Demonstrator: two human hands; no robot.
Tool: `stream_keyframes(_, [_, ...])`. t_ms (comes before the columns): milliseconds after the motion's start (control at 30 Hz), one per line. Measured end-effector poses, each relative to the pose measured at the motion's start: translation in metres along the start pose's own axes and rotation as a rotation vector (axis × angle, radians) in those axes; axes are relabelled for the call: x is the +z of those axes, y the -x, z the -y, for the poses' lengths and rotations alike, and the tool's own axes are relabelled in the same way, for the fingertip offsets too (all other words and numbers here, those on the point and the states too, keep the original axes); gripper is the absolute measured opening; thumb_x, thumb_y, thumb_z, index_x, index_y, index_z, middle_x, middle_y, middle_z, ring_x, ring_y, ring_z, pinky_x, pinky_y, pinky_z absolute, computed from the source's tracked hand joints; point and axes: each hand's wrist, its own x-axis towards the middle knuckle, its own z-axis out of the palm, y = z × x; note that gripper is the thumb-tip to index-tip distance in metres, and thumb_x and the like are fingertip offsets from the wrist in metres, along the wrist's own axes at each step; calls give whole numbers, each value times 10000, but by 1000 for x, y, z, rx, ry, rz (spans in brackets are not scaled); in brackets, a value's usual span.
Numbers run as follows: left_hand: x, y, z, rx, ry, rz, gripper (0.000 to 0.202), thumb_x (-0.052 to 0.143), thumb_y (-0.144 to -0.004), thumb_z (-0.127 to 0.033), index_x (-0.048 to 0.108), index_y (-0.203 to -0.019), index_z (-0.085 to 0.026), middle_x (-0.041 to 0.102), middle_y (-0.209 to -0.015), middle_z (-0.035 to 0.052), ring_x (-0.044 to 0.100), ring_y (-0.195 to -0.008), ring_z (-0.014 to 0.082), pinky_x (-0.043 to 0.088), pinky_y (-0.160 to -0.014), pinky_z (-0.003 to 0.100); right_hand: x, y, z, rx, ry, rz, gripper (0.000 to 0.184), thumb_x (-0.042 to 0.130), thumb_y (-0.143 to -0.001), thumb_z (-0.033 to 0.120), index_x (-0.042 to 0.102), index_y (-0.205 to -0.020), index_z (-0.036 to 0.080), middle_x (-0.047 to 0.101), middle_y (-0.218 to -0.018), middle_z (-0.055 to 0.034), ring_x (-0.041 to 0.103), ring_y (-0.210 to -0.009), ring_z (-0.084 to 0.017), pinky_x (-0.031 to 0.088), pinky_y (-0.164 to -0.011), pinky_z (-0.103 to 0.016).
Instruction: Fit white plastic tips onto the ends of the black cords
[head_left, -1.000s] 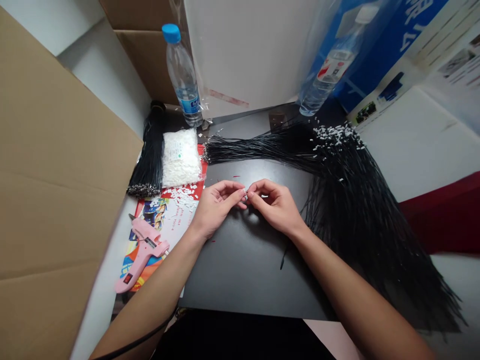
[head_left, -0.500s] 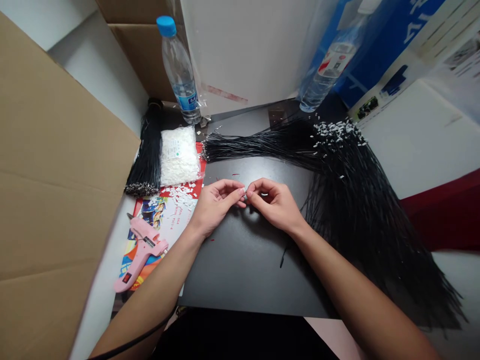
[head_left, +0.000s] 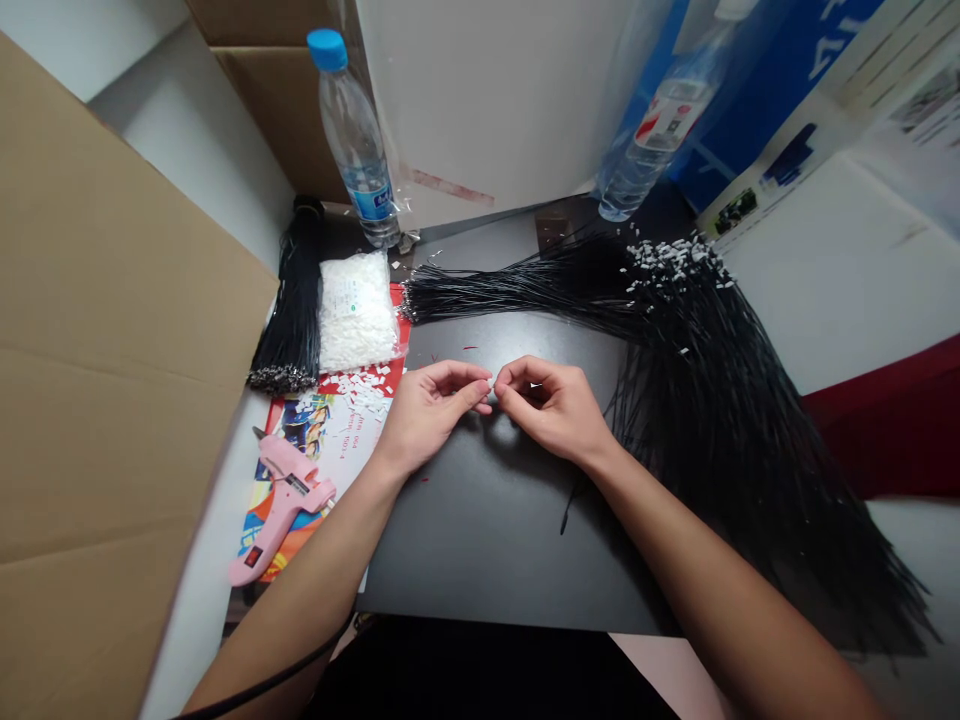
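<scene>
A small white tab (head_left: 491,382) is pinched between the fingertips of the left hand (head_left: 431,415) and the right hand (head_left: 551,410), which are brought together above a matte black board (head_left: 480,545). Just beyond lies a sheaf of thin black cords (head_left: 525,290), with white tabs clustered at its far bend (the strands spill down the right side). To the left are a second cord bundle (head_left: 296,310) with metal-tipped ends, a clear bag of white tabs (head_left: 356,312), loose tabs on a colourful printed sheet (head_left: 300,425), and a pink hot glue gun (head_left: 281,500) with a red switch. Behind stand two water bottles (head_left: 352,140) (head_left: 652,145), their labels too small to be read.
</scene>
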Motion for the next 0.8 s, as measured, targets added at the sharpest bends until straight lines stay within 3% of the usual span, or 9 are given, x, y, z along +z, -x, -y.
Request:
stream_keyframes(433, [5, 3, 1, 52, -138, -33, 224, 776, -770, -332, 732, -869, -137, 762, -820, 54, 707, -676, 145, 599, -689, 280, -3, 1, 5, 57, 122, 63, 128, 584, -826, 251, 660, -790, 154, 688, -653, -3, 542, -537, -85, 389, -516, -198])
stream_keyframes(800, [7, 1, -1, 37, -91, -80, 264, 787, -746, -356, 698, -848, -130, 736, -776, 40, 694, -652, 141, 593, -694, 289, 2, 3, 6, 62, 137, -19, 169, 594, -871, 293, 700, -872, 161, 715, -711, -14, 582, -572, -99, 391, -515, -209])
